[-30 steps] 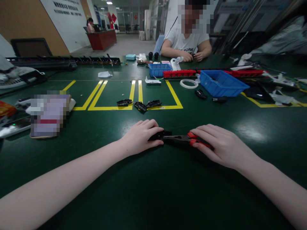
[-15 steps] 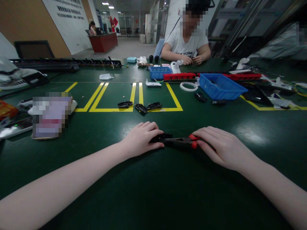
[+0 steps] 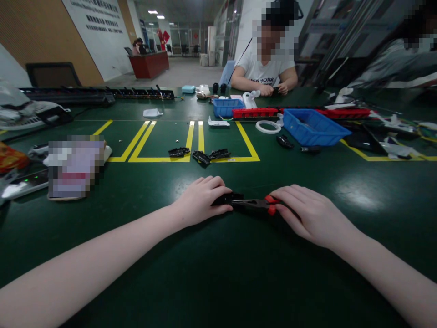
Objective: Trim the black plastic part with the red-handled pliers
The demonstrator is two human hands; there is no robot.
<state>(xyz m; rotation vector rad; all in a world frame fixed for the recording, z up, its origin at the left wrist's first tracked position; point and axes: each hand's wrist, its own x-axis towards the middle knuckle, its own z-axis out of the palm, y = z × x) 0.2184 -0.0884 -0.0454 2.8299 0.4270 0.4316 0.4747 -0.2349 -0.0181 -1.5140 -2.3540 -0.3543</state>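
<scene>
My left hand [image 3: 205,201] is closed around a small black plastic part [image 3: 223,199], its thumb below and fingers above. In my right hand [image 3: 309,214] are long-nose pliers [image 3: 254,203] with red handles, held shut in the fist. The jaws point left and meet the end of the black part; whether they grip it or only touch it I cannot tell. Beyond my hands, similar black plastic pieces [image 3: 201,157] lie by the yellow tape. Much of the held part is hidden by my fingers.
On the right stand a large blue bin [image 3: 312,130], a roll of white tape [image 3: 268,126] and more black parts [image 3: 284,141]. A smaller blue bin [image 3: 228,108] and a red strip [image 3: 256,113] lie farther back. A phone [image 3: 77,168] lies left. Across the table sits a person [image 3: 264,68].
The pliers and my right hand have shifted slightly left, toward the black part. My left hand keeps its hold. The whole view has tilted up a little.
</scene>
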